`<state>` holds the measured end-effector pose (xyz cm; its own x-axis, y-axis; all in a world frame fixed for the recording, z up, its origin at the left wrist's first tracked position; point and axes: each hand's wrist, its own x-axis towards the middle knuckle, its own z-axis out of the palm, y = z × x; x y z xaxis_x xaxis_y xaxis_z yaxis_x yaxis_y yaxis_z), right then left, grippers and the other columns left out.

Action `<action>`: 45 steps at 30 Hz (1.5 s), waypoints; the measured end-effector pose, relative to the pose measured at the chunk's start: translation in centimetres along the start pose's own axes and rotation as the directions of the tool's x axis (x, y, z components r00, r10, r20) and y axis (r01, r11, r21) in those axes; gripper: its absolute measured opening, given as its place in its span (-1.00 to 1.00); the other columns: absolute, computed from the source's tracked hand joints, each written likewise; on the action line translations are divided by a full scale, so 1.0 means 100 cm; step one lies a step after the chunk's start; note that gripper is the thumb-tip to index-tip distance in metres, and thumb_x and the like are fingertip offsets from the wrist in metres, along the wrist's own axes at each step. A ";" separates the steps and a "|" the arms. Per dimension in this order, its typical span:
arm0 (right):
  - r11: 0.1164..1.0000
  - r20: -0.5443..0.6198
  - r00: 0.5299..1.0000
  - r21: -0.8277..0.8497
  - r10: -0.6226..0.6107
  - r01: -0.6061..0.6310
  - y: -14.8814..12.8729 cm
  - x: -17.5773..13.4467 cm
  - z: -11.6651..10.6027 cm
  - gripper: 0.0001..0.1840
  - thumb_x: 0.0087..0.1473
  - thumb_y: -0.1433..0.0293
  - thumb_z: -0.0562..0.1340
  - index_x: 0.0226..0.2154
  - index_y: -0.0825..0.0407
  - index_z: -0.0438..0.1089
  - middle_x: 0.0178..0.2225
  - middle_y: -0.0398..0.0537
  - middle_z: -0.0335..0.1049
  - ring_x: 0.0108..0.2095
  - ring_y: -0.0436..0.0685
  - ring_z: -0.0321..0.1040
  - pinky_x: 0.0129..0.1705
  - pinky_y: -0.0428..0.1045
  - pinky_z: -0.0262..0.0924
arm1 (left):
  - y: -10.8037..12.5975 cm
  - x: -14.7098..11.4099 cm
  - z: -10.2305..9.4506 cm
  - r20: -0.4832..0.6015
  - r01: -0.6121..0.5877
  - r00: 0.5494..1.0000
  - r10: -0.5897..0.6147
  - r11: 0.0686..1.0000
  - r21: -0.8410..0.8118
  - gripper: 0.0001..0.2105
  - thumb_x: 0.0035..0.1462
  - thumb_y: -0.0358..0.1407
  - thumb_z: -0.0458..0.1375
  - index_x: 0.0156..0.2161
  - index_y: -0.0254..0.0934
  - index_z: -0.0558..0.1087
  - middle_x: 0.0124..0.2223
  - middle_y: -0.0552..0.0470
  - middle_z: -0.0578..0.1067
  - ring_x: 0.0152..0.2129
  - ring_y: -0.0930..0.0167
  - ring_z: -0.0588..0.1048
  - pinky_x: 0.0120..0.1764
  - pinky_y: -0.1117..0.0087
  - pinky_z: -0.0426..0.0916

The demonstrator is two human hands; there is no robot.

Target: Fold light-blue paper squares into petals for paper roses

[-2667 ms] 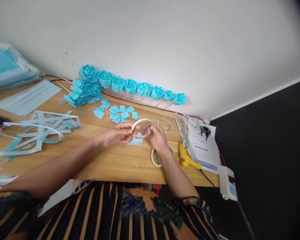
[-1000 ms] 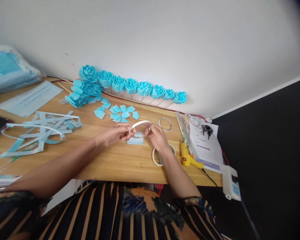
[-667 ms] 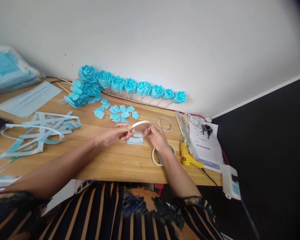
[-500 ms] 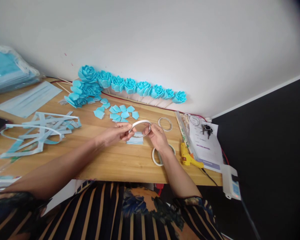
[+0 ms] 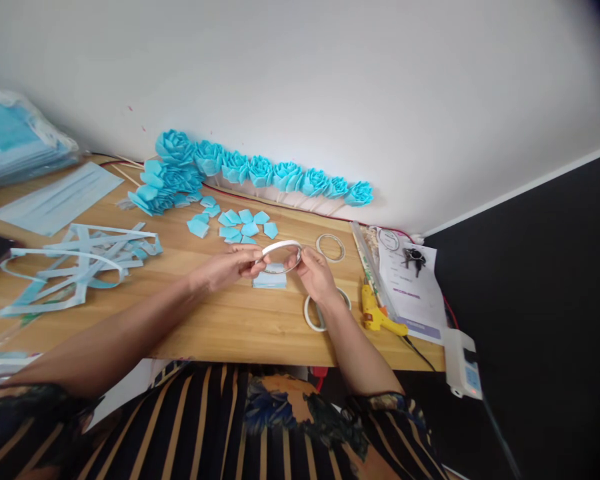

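Note:
Between my two hands, above the wooden table (image 5: 260, 330), is a thin roll of white tape (image 5: 282, 245). My left hand (image 5: 235, 263) pinches its left side, and my right hand (image 5: 314, 270) grips its right side. Behind and below the roll, a folded pale blue piece (image 5: 269, 280) lies on the table, partly covered. Another tape roll (image 5: 331, 248) lies flat beyond my right hand. Under my right wrist rests one more white roll with what looks like scissor handles (image 5: 311, 313), partly hidden. Cut blue petals (image 5: 250, 229) are spread just past my hands.
Blue fabric flowers (image 5: 287, 177) on sticks line the wall. Left are cut mask strips (image 5: 95, 257), a flat mask (image 5: 57, 198) and a bagged mask stack (image 5: 17, 147). Right are a yellow glue gun (image 5: 379, 316), papers (image 5: 415, 287), keys (image 5: 415, 259) and a white power strip (image 5: 461, 363).
Almost nothing differs. Both hands keep the tape roll in the same place, with only a slight shift of the left fingers.

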<state>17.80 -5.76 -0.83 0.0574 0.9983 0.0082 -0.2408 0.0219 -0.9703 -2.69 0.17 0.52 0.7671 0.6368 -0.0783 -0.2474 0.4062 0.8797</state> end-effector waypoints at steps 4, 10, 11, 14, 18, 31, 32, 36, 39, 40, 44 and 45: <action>1.000 0.003 1.000 -0.009 0.001 -0.001 0.000 0.000 0.000 -0.61 0.00 0.02 0.29 -0.38 0.01 0.48 -0.52 -0.13 0.36 -0.45 0.06 0.30 -0.29 0.02 0.24 | -0.001 0.000 -0.001 -0.006 -0.004 1.000 0.004 1.000 0.019 -0.67 0.03 -0.07 0.26 -0.42 -0.37 0.47 -0.62 0.13 0.25 -0.65 0.53 0.15 -0.53 0.48 0.02; 1.000 0.006 1.000 0.006 -0.016 0.016 0.002 0.000 -0.001 -0.63 0.02 0.04 0.30 -0.35 0.01 0.51 -0.53 -0.14 0.37 -0.44 0.05 0.31 -0.28 0.01 0.23 | -0.001 -0.002 0.000 0.051 -0.008 0.999 0.007 1.000 0.016 -0.62 0.06 -0.01 0.26 -0.39 -0.37 0.48 -0.59 0.09 0.32 -0.62 0.51 0.22 -0.51 0.48 0.09; 1.000 0.008 1.000 0.010 -0.019 0.019 0.002 0.000 -0.001 -0.63 0.02 0.04 0.30 -0.34 0.01 0.52 -0.52 -0.14 0.37 -0.44 0.05 0.31 -0.29 0.00 0.23 | -0.002 -0.002 -0.001 0.060 -0.008 0.998 0.007 1.000 0.017 -0.61 0.05 0.00 0.26 -0.39 -0.38 0.48 -0.59 0.08 0.33 -0.62 0.52 0.23 -0.52 0.49 0.08; 1.000 0.010 1.000 0.013 -0.025 0.025 0.001 0.001 -0.001 -0.63 0.02 0.04 0.31 -0.34 0.01 0.52 -0.52 -0.14 0.38 -0.43 0.05 0.31 -0.29 0.00 0.23 | -0.004 -0.002 -0.002 0.068 -0.009 0.998 0.009 1.000 -0.007 -0.58 0.03 0.02 0.28 -0.38 -0.39 0.48 -0.58 0.06 0.35 -0.64 0.53 0.23 -0.54 0.49 0.05; 1.000 0.000 1.000 0.000 -0.017 0.017 0.000 0.000 -0.001 -0.62 0.00 0.03 0.31 -0.37 0.01 0.52 -0.53 -0.13 0.38 -0.44 0.06 0.30 -0.28 0.01 0.24 | -0.006 -0.001 -0.004 0.078 -0.028 0.996 0.032 0.998 -0.048 -0.58 0.04 0.02 0.28 -0.37 -0.40 0.49 -0.57 0.05 0.37 -0.64 0.53 0.23 -0.54 0.49 0.07; 0.968 -0.152 0.967 -0.180 -0.203 0.174 -0.027 0.001 -0.019 -0.59 0.08 0.05 0.23 -0.21 0.00 0.52 -0.29 -0.05 0.52 -0.23 0.08 0.44 -0.23 -0.03 0.33 | -0.009 0.002 -0.010 0.071 -0.110 0.991 0.116 0.991 -0.076 -0.55 0.08 0.05 0.24 -0.38 -0.40 0.52 -0.56 0.02 0.42 -0.65 0.53 0.29 -0.51 0.49 0.20; 0.938 -0.186 0.949 -0.285 -0.253 0.194 -0.036 -0.004 -0.021 -0.62 0.12 0.09 0.21 -0.18 0.00 0.52 -0.28 -0.05 0.52 -0.22 0.07 0.44 -0.24 -0.04 0.32 | -0.009 0.003 -0.010 0.069 -0.125 0.989 0.129 0.990 -0.071 -0.56 0.10 0.04 0.24 -0.39 -0.41 0.52 -0.55 0.01 0.43 -0.64 0.53 0.30 -0.51 0.49 0.20; 0.632 -0.107 0.944 -0.765 -0.313 0.123 -0.069 -0.037 -0.026 -0.66 0.22 0.18 0.14 -0.11 0.00 0.49 -0.26 -0.05 0.54 -0.28 0.06 0.46 -0.19 -0.02 0.29 | -0.008 0.004 -0.011 0.049 -0.168 0.984 0.171 0.984 -0.064 -0.57 0.12 0.02 0.23 -0.37 -0.42 0.53 -0.47 -0.05 0.49 -0.61 0.51 0.35 -0.49 0.47 0.25; 0.224 -0.027 0.986 -0.975 -0.162 0.010 -0.075 -0.066 -0.027 -0.67 0.25 0.22 0.12 -0.06 -0.01 0.47 -0.19 -0.02 0.55 -0.25 0.11 0.46 -0.19 -0.01 0.25 | -0.007 0.006 -0.013 0.034 -0.206 0.977 0.208 0.977 -0.055 -0.58 0.11 0.01 0.24 -0.34 -0.42 0.54 -0.43 -0.08 0.51 -0.56 0.47 0.40 -0.47 0.46 0.27; 0.107 -0.017 0.995 -0.994 -0.097 -0.007 -0.073 -0.074 -0.027 -0.68 0.25 0.24 0.12 -0.06 0.00 0.47 -0.20 0.00 0.55 -0.23 0.13 0.46 -0.18 0.00 0.24 | -0.006 0.006 -0.013 0.029 -0.219 0.975 0.221 0.974 -0.051 -0.58 0.11 0.01 0.24 -0.33 -0.42 0.54 -0.42 -0.08 0.51 -0.55 0.46 0.41 -0.46 0.45 0.28; -0.225 -0.095 0.995 -0.970 0.021 -0.088 -0.048 -0.096 -0.026 -0.59 0.22 0.25 0.18 0.07 0.05 0.37 -0.15 0.13 0.51 -0.13 0.25 0.43 -0.12 0.06 0.23 | -0.006 0.005 -0.012 0.019 -0.259 0.966 0.259 0.966 -0.010 -0.60 0.14 -0.01 0.23 -0.33 -0.40 0.55 -0.38 -0.07 0.51 -0.52 0.45 0.44 -0.40 0.42 0.30; -0.247 -0.104 0.994 -0.964 0.025 -0.095 -0.041 -0.098 -0.024 -0.57 0.20 0.26 0.19 0.09 0.06 0.35 -0.12 0.14 0.49 -0.10 0.26 0.41 -0.10 0.07 0.23 | -0.006 0.005 -0.012 0.017 -0.264 0.964 0.264 0.964 0.009 -0.60 0.14 -0.01 0.22 -0.34 -0.40 0.55 -0.38 -0.07 0.51 -0.51 0.45 0.43 -0.39 0.41 0.30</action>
<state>20.57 -15.80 2.44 0.1522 0.9875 -0.0413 0.9884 -0.1521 0.0062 -2.86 1.03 -0.55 0.6847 0.7099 0.1650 -0.4359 0.2175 0.8734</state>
